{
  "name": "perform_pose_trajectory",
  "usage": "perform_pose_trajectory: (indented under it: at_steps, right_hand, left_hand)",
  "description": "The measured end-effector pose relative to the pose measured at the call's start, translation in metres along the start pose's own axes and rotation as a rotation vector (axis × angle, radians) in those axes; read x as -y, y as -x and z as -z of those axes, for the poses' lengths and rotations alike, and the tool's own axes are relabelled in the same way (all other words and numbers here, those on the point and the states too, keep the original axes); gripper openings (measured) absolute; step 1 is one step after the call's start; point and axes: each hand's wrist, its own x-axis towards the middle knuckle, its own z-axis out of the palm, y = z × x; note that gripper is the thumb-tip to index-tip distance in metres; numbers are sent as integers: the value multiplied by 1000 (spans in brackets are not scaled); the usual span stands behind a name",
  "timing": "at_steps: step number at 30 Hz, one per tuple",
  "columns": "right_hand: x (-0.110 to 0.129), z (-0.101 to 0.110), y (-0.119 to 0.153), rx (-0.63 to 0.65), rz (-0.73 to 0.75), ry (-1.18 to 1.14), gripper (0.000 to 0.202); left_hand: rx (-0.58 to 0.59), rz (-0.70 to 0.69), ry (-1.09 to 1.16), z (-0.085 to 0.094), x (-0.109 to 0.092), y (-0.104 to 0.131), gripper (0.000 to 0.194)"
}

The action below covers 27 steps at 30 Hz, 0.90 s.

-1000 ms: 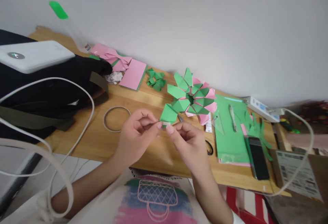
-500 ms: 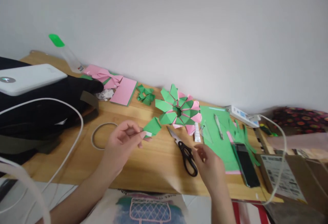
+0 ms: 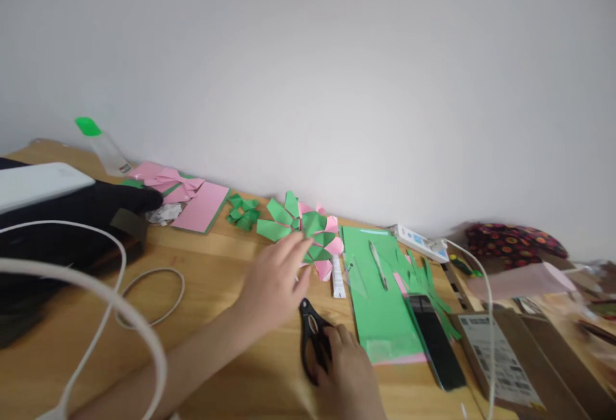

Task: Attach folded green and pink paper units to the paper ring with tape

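Observation:
My left hand reaches over the table to the green and pink paper flower. Its fingertips, slightly blurred, are at a folded green paper piece that overlaps the flower's petals; part of the flower's middle is hidden behind the fingers. Lower down, my right hand has its fingers curled on the black handle of the scissors, which lie on the wooden table. The blades are not visible. A white tube lies just right of the flower.
Right are green paper sheets with a pen, a phone, paper strips and a power strip. Left are a smaller green folded ring, pink paper, a loop of tape, a black bag and white cables.
My left hand has moved up and right to the flower, bringing the green paper piece. My right hand has lowered onto the scissors' handle, and the scissors now point more upright. The view has tilted up.

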Motion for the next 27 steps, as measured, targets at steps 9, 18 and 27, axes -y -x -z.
perform_pose_trajectory:
  at_steps: [9, 18, 27]
  right_hand:
    - [-66, 7, 39, 149, -128, -636, 26]
    - [-134, 29, 72, -243, -340, -714, 31]
    - [-90, 32, 30, -381, -508, -207, 41]
  left_hand:
    - [638, -199, -173, -47, -22, -31, 68]
    - [587, -348, -70, 37, 30, 25, 57]
    - [510, -361, -135, 5, -2, 55, 58]
